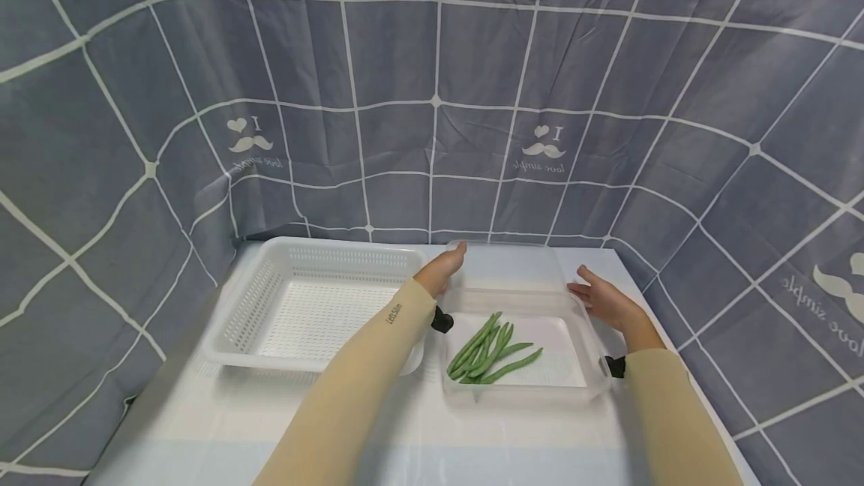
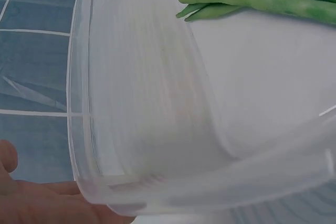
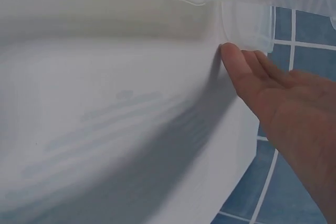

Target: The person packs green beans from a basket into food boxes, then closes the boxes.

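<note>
A clear plastic container (image 1: 526,394) stands to the right on the white table, with several green beans (image 1: 489,351) lying in its left half. Behind it is a see-through lid-like panel (image 1: 506,265); whether it is joined to the container cannot be told. My left hand (image 1: 442,270) is at the back left corner, thumb raised, its fingers partly behind the clear plastic in the left wrist view. Over at the back right, my right hand (image 1: 607,306) has its fingers extended. In the right wrist view, these fingertips (image 3: 231,51) touch the plastic corner from below.
A white perforated basket (image 1: 313,246) sits on the table (image 1: 223,426) to the left, partly behind my left forearm. Grey curtains (image 1: 398,133) with white grid lines enclose the back and both sides of the table.
</note>
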Demonstrator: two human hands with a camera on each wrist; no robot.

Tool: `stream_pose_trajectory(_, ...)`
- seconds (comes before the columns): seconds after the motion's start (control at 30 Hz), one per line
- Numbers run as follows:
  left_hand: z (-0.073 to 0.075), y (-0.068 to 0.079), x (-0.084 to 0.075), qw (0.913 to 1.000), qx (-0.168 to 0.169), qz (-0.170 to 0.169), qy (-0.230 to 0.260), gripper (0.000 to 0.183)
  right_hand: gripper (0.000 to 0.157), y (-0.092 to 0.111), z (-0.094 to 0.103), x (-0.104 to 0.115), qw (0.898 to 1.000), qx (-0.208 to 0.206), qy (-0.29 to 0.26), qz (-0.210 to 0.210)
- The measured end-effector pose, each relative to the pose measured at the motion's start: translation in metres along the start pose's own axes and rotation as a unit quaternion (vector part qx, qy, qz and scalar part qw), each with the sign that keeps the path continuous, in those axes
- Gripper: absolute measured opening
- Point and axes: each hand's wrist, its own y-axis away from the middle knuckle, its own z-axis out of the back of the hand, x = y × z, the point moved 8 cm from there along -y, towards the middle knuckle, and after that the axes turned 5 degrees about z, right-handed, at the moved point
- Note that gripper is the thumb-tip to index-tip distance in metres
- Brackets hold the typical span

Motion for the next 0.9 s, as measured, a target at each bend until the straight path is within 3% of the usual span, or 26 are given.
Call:
stream_pose_trajectory(0.17, 0.005, -0.007, 0.006, 0.9974, -0.032, 0.003, 0.065, 0.076, 0.088, 0.003, 0.005, -0.005, 0.998, -0.039, -0.040, -0.002)
stream_pose_trajectory(0.33, 0.009, -0.011, 0.006, 0.9956, -0.056, 0.005, 0.075, 0.079, 0.092, 0.010, 0.011, 0.000, 0.997, -0.062, -0.047, -0.003)
stream_pose_trajectory(0.47, 0.013, -0.007, 0.001, 0.9939, -0.067, -0.013, 0.087, 0.081, 0.090, 0.014, 0.017, 0.016, 0.996, -0.080, -0.039, 0.011)
stream_pose_trajectory(0.7, 0.026, 0.009, -0.026, 0.9875, -0.119, -0.068, 0.078, 0.077, 0.047, 0.023, 0.029, 0.055, 0.985, -0.140, -0.082, 0.067)
stream_pose_trajectory(0.9, 0.038, 0.039, -0.060, 0.9725, -0.186, -0.139, 0.017, 0.050, 0.062, 0.045, 0.032, 0.087, 0.961, -0.239, -0.060, 0.124)
